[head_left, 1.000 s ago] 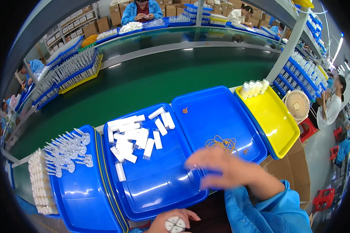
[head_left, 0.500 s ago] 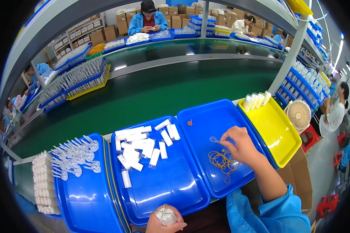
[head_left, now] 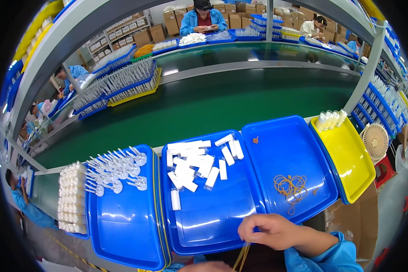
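My right hand [head_left: 269,231] hovers over the near edge of the middle blue tray [head_left: 213,222], fingers pinched on a tan rubber band [head_left: 241,256] that stretches down toward my left hand [head_left: 206,266]. Only the top of the left hand shows at the lower edge, and what it holds is hidden. A loose pile of rubber bands [head_left: 291,187] lies in the right blue tray [head_left: 281,145]. Several white tubes [head_left: 192,165] are scattered in the middle tray.
The left blue tray [head_left: 122,217] holds clear plastic spoons [head_left: 115,170], with stacked white tubes [head_left: 72,199] beside it. A yellow tray [head_left: 353,163] carries white bottles [head_left: 330,120]. A green conveyor [head_left: 204,104], a small fan [head_left: 375,141], a cardboard box [head_left: 353,217] and other workers surround me.
My right hand has drawn back from the rubber-band pile in the right tray to the near edge, carrying one band. My left hand has sunk to the lower edge.
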### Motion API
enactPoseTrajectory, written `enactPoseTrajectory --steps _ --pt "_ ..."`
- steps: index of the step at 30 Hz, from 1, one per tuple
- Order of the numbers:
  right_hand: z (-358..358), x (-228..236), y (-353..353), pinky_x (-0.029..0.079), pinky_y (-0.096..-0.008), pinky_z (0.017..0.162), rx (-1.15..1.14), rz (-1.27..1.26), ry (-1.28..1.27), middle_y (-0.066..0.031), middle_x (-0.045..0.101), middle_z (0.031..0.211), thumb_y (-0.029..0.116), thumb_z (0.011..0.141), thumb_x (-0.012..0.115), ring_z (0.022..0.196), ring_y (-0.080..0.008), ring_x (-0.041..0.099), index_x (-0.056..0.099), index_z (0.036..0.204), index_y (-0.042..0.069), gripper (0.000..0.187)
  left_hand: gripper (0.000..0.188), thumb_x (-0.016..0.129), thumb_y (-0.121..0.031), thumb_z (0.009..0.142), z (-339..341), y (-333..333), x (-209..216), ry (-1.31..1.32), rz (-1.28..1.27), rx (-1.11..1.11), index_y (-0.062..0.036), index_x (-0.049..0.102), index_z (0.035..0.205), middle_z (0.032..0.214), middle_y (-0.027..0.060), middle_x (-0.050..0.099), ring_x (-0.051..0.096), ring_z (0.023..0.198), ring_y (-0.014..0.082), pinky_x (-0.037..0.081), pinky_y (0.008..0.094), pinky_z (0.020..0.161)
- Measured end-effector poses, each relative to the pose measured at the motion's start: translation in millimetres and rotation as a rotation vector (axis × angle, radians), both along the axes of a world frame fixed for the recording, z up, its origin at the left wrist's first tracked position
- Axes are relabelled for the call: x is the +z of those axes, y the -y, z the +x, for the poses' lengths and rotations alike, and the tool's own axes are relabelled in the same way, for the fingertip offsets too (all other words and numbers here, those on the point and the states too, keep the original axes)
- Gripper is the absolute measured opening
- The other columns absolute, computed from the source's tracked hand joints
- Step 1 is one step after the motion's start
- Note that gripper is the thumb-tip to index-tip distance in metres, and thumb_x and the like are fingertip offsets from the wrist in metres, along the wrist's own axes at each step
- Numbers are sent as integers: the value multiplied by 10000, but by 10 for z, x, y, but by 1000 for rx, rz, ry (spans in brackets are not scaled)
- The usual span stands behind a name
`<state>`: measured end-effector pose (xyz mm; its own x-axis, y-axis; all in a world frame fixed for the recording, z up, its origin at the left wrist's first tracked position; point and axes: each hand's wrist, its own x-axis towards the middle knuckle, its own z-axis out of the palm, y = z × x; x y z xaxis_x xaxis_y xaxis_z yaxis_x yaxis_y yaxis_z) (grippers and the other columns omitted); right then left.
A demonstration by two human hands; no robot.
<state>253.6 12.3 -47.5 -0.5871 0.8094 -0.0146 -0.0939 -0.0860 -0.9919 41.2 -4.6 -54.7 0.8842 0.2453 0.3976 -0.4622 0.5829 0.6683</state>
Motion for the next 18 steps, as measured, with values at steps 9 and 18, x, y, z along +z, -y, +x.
enactPoseTrajectory --steps 9,18 --pt "127 324 -84 405 -304 539 282 -295 -410 12 414 526 317 920 436 468 -112 436 478 1035 14 327 1140 746 33 641 78 74 -262 -610 401 1109 -115 -81 1412 813 79 497 515 652 153 443 265 572" --pt "-184 161 252 376 -310 448 638 -31 -348 -105 566 594 83 874 498 475 -205 512 551 1158 -25 309 1131 704 46 689 -44 97 -9 -327 -347 950 -233 -113 1419 723 69 519 497 487 131 438 244 452"
